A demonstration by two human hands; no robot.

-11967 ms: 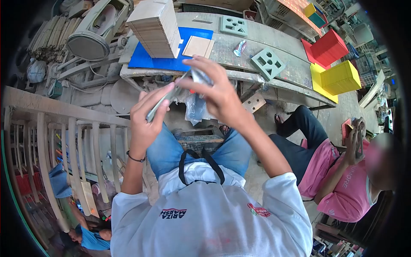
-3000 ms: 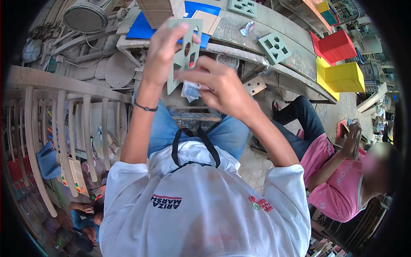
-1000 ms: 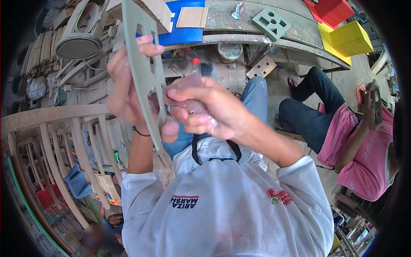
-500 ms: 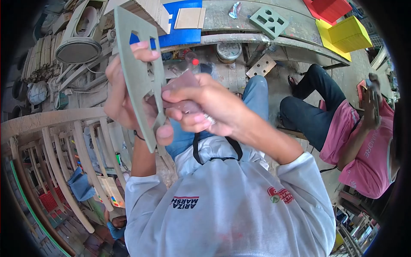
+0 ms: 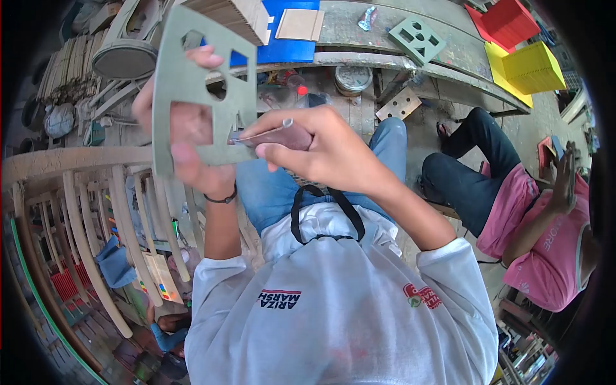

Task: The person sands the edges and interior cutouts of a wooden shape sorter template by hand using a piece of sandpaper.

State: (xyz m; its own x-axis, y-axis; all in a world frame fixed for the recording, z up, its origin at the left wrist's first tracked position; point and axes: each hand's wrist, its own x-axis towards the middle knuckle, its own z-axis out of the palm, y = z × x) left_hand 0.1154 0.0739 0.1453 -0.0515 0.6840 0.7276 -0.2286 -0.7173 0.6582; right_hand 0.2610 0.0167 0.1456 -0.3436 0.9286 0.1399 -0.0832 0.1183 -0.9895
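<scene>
My left hand (image 5: 200,174) grips a flat grey-green board (image 5: 172,77) with several shaped cutouts, some of its fingers reaching through the openings. The board stands tilted, its broad face towards me. In my right hand (image 5: 330,144) is a folded piece of brown sandpaper (image 5: 290,136), pinched between thumb and fingers. The sandpaper's tip is at a small cutout near the board's lower right edge; whether it reaches inside is hard to tell.
On the workbench (image 5: 346,29) ahead lie a similar grey-green board (image 5: 398,33), a blue panel (image 5: 292,54), and yellow (image 5: 532,67) and red (image 5: 510,25) pieces. A lidded bucket (image 5: 353,78) stands below. A co-worker in pink (image 5: 545,273) sits right; a wooden railing (image 5: 77,165) runs left.
The board has turned from nearly edge-on to show its broad face. My right hand has shifted slightly right, with the sandpaper now at the lower right cutout.
</scene>
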